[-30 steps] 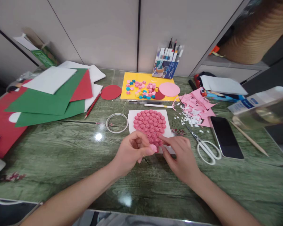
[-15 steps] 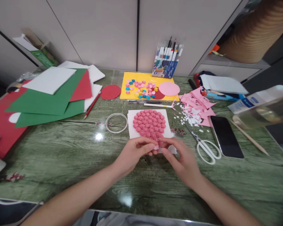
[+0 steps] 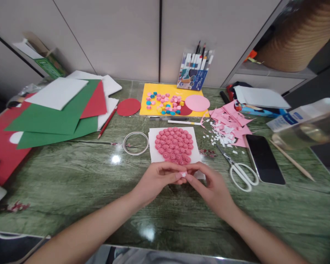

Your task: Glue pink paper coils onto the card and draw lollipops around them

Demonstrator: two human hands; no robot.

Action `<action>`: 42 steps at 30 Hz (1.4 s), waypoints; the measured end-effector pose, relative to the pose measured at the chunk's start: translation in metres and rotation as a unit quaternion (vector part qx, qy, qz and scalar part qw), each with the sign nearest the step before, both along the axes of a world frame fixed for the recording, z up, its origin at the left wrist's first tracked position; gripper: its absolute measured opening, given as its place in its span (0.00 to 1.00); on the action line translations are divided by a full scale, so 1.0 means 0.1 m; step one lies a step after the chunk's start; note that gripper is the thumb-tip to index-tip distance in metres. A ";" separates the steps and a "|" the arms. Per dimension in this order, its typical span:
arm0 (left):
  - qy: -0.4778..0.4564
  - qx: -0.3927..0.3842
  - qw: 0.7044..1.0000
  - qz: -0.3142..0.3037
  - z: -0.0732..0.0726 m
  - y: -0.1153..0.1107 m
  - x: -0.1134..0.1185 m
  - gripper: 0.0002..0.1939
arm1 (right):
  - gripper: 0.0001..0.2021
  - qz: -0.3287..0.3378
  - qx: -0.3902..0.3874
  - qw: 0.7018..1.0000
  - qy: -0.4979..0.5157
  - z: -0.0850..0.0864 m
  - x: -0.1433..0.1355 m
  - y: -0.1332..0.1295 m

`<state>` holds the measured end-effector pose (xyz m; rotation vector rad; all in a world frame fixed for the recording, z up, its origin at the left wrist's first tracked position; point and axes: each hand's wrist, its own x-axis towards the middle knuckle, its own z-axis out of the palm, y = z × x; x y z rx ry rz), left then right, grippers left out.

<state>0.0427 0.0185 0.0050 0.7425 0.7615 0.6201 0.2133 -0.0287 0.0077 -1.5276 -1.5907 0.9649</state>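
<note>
Over the front edge of a white square sheet (image 3: 153,146), my left hand (image 3: 162,178) pinches a tiny pink piece with a white square (image 3: 183,174) on its face. My right hand (image 3: 210,181) meets it from the other side, thumb and index finger closed on the same piece. Just beyond the fingertips, a round cluster of pink paper rosettes (image 3: 173,143) covers most of the sheet. The fingers hide the sheet's near part and most of the small piece.
White-handled scissors (image 3: 243,176), a phone (image 3: 265,159) and a wooden stick (image 3: 293,161) lie at right, below pink scraps (image 3: 232,121). A tape ring (image 3: 136,143) is left of the sheet. Behind is yellow card (image 3: 147,87) with coloured bits; green paper (image 3: 49,121) lies far left.
My right thumb and index finger have closed in leftward on the small piece, and both hands' fingertips now meet. The white square on it shows more plainly.
</note>
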 end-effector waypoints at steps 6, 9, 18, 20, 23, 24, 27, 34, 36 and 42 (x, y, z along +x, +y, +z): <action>0.052 0.067 0.996 -0.011 0.00 -0.01 -0.01 0.06 | 0.06 -0.015 0.020 1.000 -0.010 0.00 0.00 0.00; 0.099 0.151 0.984 -0.006 0.00 -0.02 -0.01 0.06 | 0.06 -0.018 0.093 0.992 -0.086 -0.02 -0.01 -0.02; 0.170 0.278 0.946 -0.011 -0.06 -0.06 0.00 0.08 | 0.07 -0.007 0.187 0.967 -0.170 -0.06 -0.05 -0.02; 0.174 0.281 0.944 -0.012 -0.06 -0.06 0.01 0.08 | 0.07 -0.008 0.191 0.966 -0.174 -0.07 -0.06 -0.02; 0.182 0.282 0.942 -0.006 -0.06 -0.07 0.01 0.08 | 0.08 -0.008 0.200 0.963 -0.181 -0.11 -0.07 -0.02; 0.186 0.283 0.941 -0.004 -0.07 -0.07 0.02 0.08 | 0.08 -0.009 0.205 0.961 -0.183 -0.12 -0.07 -0.02; 0.195 0.283 0.939 -0.003 -0.07 -0.07 0.02 0.07 | 0.09 -0.013 0.223 0.956 -0.189 -0.13 -0.07 -0.02; 0.185 0.277 0.943 0.002 -0.06 -0.07 0.02 0.07 | 0.08 -0.012 0.220 0.957 -0.189 -0.11 -0.07 -0.02; 0.174 0.265 0.948 0.004 -0.06 -0.07 0.02 0.07 | 0.08 -0.011 0.217 0.957 -0.191 -0.11 -0.06 -0.02; 0.167 0.266 0.949 0.018 -0.08 -0.07 0.03 0.06 | 0.09 -0.009 0.221 0.956 -0.193 -0.12 -0.06 -0.02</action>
